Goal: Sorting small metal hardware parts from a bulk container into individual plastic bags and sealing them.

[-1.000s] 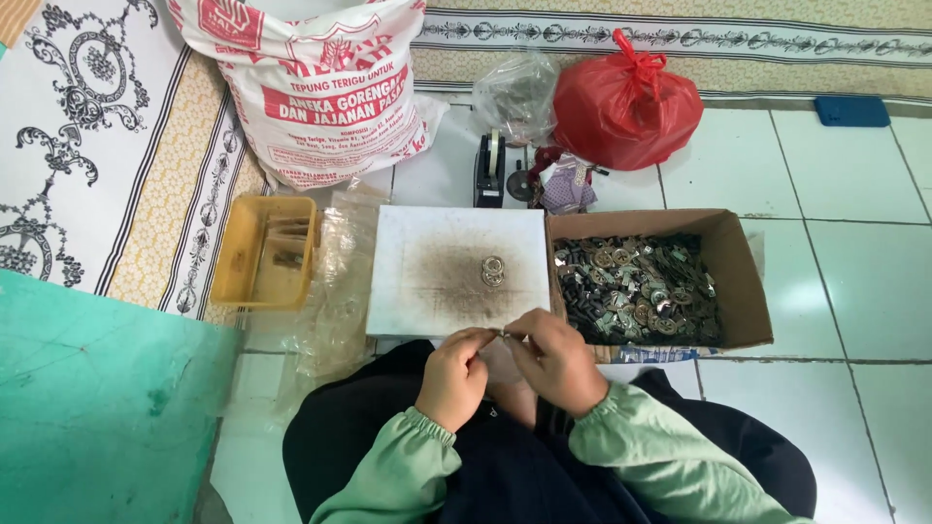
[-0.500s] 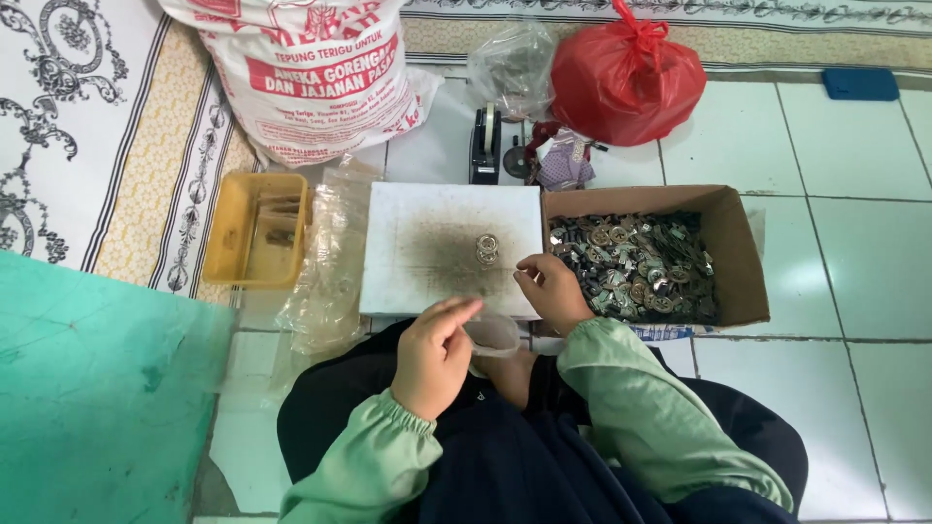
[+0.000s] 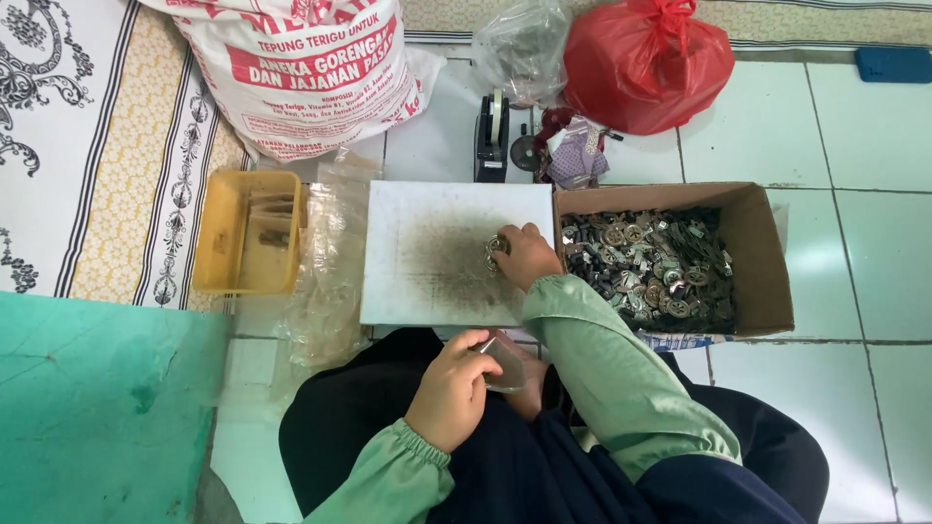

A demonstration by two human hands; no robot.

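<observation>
Right hand: the right hand (image 3: 529, 254) reaches forward, its fingers (image 3: 505, 245) closed around small round metal pieces (image 3: 495, 250) lying on the white, dark-smudged flat board (image 3: 427, 252).
Left hand: the left hand (image 3: 451, 388) sits over the lap, fingers (image 3: 478, 351) pinching a small clear plastic bag (image 3: 503, 361).
Board: flat on the pale tiled floor (image 3: 874, 243), just in front of the knees.
Right of board: an open brown cardboard box (image 3: 762, 252), touching the board's edge and holding a heap of small grey metal parts (image 3: 646, 267).
Left of board: crumpled clear plastic sheets (image 3: 330, 262), then a yellow plastic tray (image 3: 218, 233).
Behind: a black tape dispenser (image 3: 491, 141), a knotted red plastic bag (image 3: 646, 63), a large white printed sack (image 3: 311, 68).
</observation>
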